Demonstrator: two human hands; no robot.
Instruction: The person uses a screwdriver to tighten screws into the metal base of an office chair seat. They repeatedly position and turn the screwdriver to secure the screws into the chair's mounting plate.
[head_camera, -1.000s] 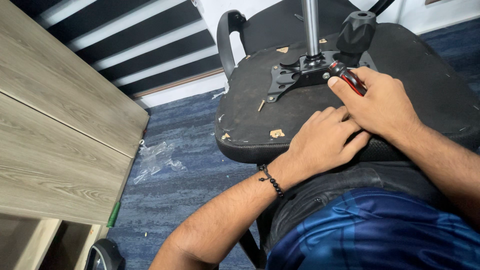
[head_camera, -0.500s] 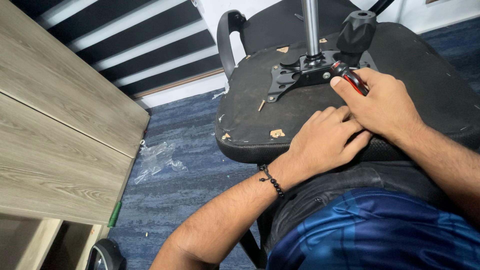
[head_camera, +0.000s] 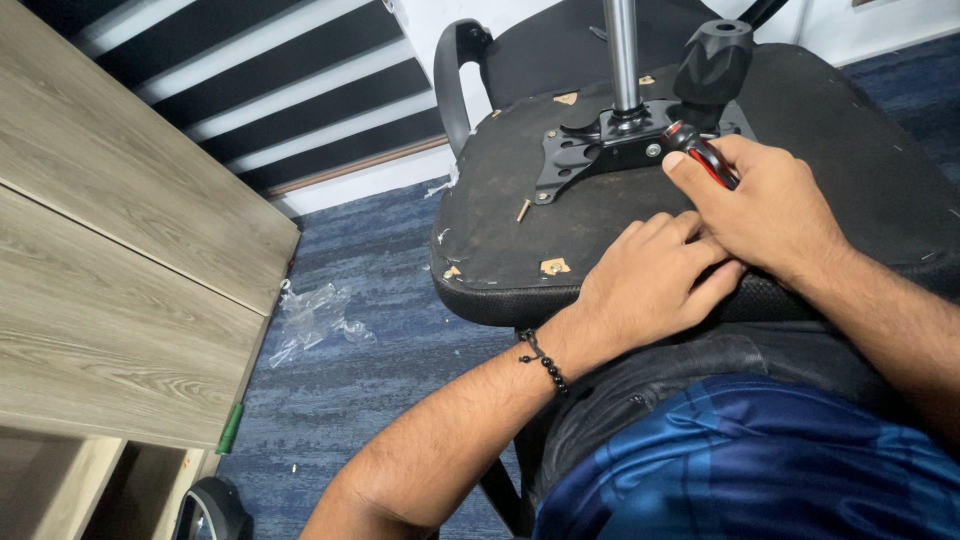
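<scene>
Right now: right hand (head_camera: 775, 205) clenches screwdriver (head_camera: 700, 155) at bracket (head_camera: 610, 150); left hand (head_camera: 650, 280) flat, empty. Tip could slip, gouging seat (head_camera: 500, 240).

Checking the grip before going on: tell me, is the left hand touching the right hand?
Touching. The head view shows the left hand resting on the chair seat, its fingers tucked against the right hand.

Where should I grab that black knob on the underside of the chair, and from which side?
Take the black knob around its faceted upper body, coming from above and from the right. It stands upright off the metal plate, so its sides are free. The metal post crowds its left, and the right hand with the red-and-black tool sits just below it.
</scene>
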